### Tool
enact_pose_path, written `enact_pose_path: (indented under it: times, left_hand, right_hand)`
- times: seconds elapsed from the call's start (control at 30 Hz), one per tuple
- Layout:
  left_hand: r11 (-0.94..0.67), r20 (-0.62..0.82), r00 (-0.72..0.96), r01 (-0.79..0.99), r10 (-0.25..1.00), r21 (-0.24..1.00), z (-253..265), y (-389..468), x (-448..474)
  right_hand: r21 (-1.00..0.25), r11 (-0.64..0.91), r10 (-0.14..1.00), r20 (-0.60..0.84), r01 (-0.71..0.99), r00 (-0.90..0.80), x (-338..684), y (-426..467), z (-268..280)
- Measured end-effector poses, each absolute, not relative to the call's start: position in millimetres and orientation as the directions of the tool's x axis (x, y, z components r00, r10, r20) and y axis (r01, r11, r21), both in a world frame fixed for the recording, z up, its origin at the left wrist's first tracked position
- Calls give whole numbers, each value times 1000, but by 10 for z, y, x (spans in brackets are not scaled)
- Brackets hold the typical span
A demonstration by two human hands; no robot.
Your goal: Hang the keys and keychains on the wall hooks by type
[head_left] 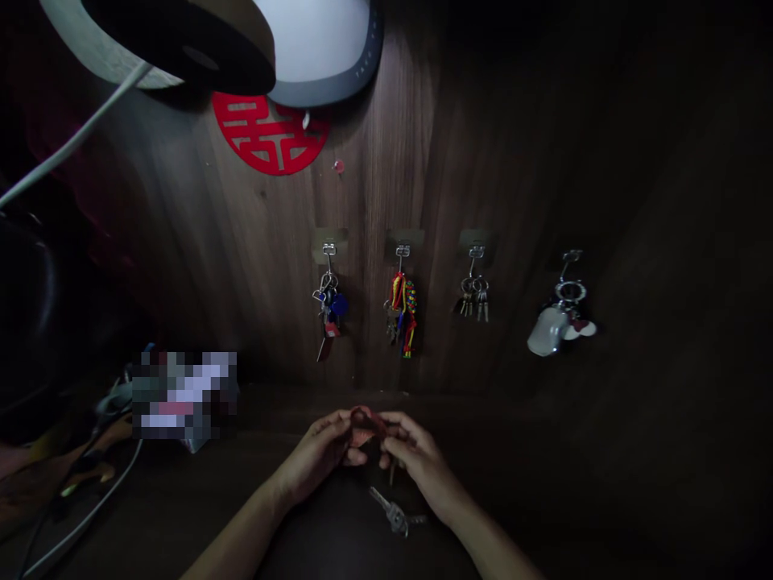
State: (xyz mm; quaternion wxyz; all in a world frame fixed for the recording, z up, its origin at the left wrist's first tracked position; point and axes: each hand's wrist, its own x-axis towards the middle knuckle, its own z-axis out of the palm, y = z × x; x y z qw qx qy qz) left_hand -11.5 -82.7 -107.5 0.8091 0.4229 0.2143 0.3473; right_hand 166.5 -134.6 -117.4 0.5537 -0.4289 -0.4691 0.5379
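Note:
A reddish band (362, 437), bent into a loop, is stretched between my two hands above the dark tabletop. My left hand (320, 455) pinches its left side, and my right hand (416, 459) grips the right side. Just under my right fingers a thin brownish piece (393, 470) sticks down; I cannot tell what it is. Below my hands a small bunch of silver keys (396, 517) lies on the table, not touched by either hand. The dim light hides the band's finer detail.
On the wooden wall, hooks carry a key bunch with a blue tag (330, 304), keys with colourful braided cord (403, 310), small keys (474, 298) and a ring with a silvery tag (548, 330). A red paper cutout (274, 137), a lamp (320, 48) and a white cable (76, 138) are nearby.

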Motion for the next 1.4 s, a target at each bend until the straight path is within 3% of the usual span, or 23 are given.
enact_pose_path:
  times: [0.13,0.3,0.5,1.03,1.4]
  left_hand:
    - [509,-129,691,-380,712,772,-1064,-813,-156]
    - [502,-120,661,-427,741,753,-1058,-810,-179]
    - [468,-99,637,-442,765,765,-1094,-779,-180]
    - [342,-140,388,-522,911,782,-1158,-673,-197]
    - [239,-40,352,-546,935,803,-929,-706,-237]
  right_hand:
    - [-901,11,999,-7,-435,40,1732,-1326,-1156]
    - [-839,-15,995,-65,-544,72,1754,-1317,-1148]
    - [-854,-21,996,-63,-519,63,1737,-1320,-1151]
    - [-869,-70,997,-69,-489,-20,1748,-1344,-1146]
    - [-936,-59,996,-76,-348,35,1759,-1369,-1114]
